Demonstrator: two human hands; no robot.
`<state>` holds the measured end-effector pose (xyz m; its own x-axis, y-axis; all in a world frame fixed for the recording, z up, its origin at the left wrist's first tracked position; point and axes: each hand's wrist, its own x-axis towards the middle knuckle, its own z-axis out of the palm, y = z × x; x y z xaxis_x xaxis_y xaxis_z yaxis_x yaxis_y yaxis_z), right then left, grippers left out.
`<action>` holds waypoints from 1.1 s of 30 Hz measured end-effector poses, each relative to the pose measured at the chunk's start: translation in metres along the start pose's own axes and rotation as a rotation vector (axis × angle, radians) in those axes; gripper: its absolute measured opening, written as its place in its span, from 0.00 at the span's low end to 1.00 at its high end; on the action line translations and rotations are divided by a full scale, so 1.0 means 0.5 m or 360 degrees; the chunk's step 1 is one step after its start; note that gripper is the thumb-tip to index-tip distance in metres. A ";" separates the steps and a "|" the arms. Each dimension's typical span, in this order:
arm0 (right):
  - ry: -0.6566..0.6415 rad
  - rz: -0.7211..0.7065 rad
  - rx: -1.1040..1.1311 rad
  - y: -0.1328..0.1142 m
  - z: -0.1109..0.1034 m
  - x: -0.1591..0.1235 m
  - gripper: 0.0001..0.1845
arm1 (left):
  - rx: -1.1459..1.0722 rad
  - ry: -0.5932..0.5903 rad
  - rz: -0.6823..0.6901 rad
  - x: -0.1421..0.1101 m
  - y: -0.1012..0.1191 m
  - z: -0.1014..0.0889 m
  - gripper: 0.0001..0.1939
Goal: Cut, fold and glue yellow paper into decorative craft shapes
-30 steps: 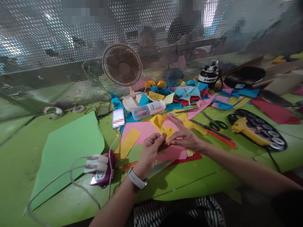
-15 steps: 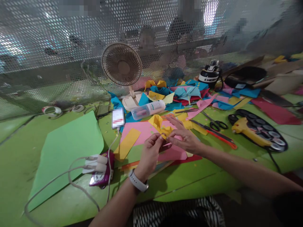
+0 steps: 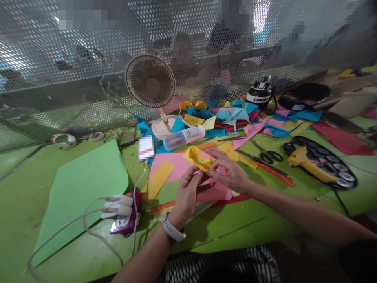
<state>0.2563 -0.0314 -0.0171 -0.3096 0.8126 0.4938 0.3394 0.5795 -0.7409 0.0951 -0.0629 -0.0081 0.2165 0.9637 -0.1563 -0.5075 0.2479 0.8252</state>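
Observation:
Between my two hands is a folded piece of yellow paper (image 3: pixel 194 155), creased into raised points. My left hand (image 3: pixel 190 184), with a white watch band on its wrist, pinches the paper's near edge between thumb and fingers. From the right, my right hand (image 3: pixel 228 169) grips the paper's other side, thumb and fingertips together at its edge. Pink paper sheets (image 3: pixel 218 193) lie beneath both hands. To the left of them rests a flat yellow paper strip (image 3: pixel 160 179).
A small fan (image 3: pixel 151 82) and a plastic bottle (image 3: pixel 184 137) stand and lie beyond my hands. On the right are scissors (image 3: pixel 271 156), an orange cutter (image 3: pixel 275 173) and a yellow glue gun (image 3: pixel 312 165). Cables and chargers (image 3: pixel 118 206) lie left, beside a green sheet (image 3: pixel 85 192).
The yellow paper has tilted slightly in my hands, and more of its near edge shows. My right fingers have shifted a little along it.

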 end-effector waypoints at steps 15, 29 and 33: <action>-0.0073 -0.0003 0.0113 -0.009 -0.002 0.000 0.06 | -0.0104 0.0071 -0.0008 0.000 -0.007 0.003 0.04; -0.0067 0.0024 0.0128 -0.004 0.000 0.000 0.05 | -0.0046 0.0072 -0.0012 -0.002 -0.010 0.002 0.06; -0.0060 0.0041 0.0125 -0.004 0.000 -0.001 0.05 | -0.0043 0.0089 -0.0021 0.000 -0.011 0.001 0.07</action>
<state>0.2558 -0.0327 -0.0159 -0.3353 0.8235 0.4575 0.2774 0.5504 -0.7875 0.0981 -0.0644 -0.0124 0.1769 0.9642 -0.1978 -0.5275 0.2625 0.8080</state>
